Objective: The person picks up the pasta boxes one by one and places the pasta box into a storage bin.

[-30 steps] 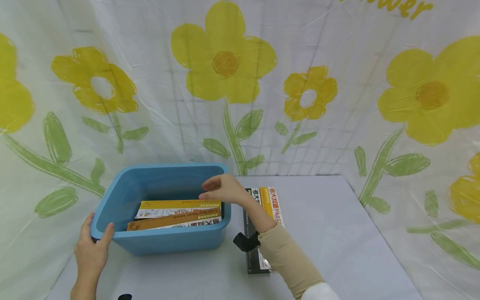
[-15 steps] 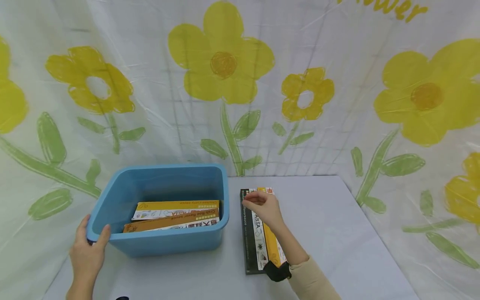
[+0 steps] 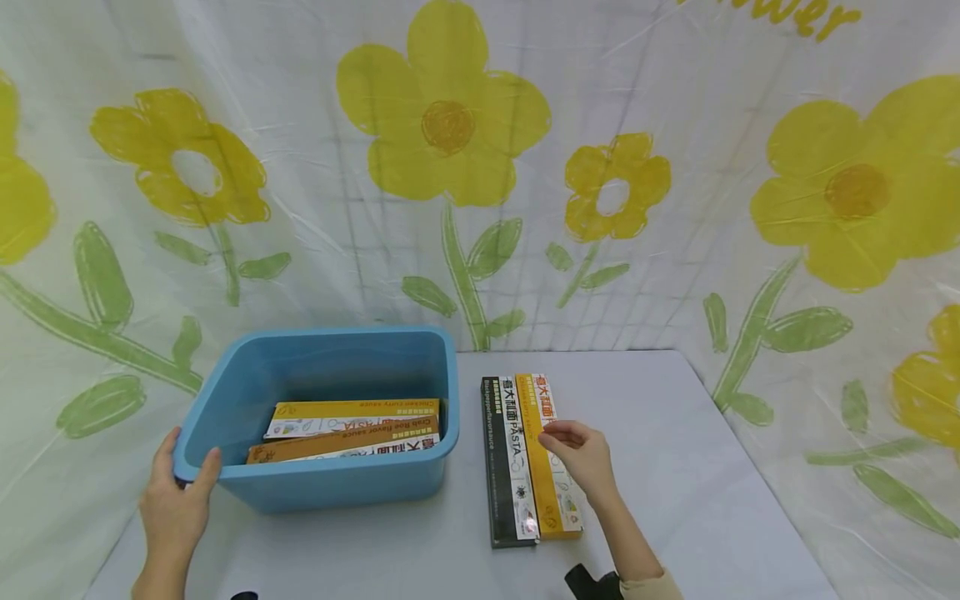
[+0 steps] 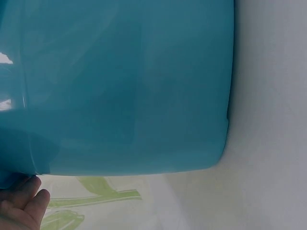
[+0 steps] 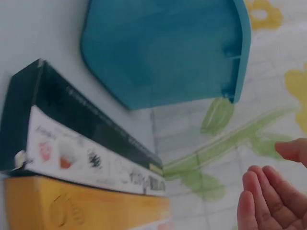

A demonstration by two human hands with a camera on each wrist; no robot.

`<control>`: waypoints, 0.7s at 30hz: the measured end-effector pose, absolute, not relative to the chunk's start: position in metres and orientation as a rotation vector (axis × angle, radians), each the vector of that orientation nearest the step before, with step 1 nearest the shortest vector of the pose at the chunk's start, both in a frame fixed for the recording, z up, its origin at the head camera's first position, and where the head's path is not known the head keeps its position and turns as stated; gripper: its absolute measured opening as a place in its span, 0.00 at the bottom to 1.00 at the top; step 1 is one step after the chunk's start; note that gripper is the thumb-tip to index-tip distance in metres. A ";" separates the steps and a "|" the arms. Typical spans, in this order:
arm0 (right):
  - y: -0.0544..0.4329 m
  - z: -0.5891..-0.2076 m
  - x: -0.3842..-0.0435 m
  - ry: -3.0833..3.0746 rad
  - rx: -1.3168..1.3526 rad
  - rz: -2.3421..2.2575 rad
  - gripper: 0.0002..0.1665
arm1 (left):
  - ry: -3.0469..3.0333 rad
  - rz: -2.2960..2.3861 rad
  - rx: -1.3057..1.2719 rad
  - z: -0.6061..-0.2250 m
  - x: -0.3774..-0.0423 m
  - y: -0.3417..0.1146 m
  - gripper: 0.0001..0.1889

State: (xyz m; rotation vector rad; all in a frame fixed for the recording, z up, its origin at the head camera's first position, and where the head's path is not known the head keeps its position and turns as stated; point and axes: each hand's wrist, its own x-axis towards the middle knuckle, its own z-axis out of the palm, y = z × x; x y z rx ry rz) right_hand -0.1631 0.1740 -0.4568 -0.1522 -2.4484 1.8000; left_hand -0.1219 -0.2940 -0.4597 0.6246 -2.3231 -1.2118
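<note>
The yellow box (image 3: 543,479) lay flat just below the right hand's fingers, running past them both away from and toward the person. The right hand (image 3: 581,457) hovered over its white-printed side, thumb and bent fingertips a small gap apart, with nothing between them; the right wrist view showed them clear of the cardboard. Left of those fingertips, alongside the yellow box, was the black box (image 3: 498,467). Farther left stood the blue bin (image 3: 337,483), upright, its near left corner held by the left hand (image 3: 176,500), thumb over the rim and fingers around the outer side. Inside, to the right of the left fingers, a yellow-edged box (image 3: 352,410) lay behind a brown box (image 3: 345,440). The pale table (image 3: 675,467) spread beneath both hands, and beyond their fingers hung a flowered sheet (image 3: 315,150).
</note>
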 end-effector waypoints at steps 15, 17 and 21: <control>0.203 -0.505 -0.129 -2.532 -0.400 1.705 0.13 | -2.324 -1.217 0.620 -0.458 -0.123 -0.292 0.35; 0.204 -0.512 -0.126 -2.532 -0.409 1.657 0.14 | -2.322 -1.219 0.619 -0.458 -0.122 -0.292 0.35; 0.203 -0.526 -0.121 -2.576 -0.459 1.516 0.27 | -2.320 -1.224 0.614 -0.458 -0.122 -0.292 0.35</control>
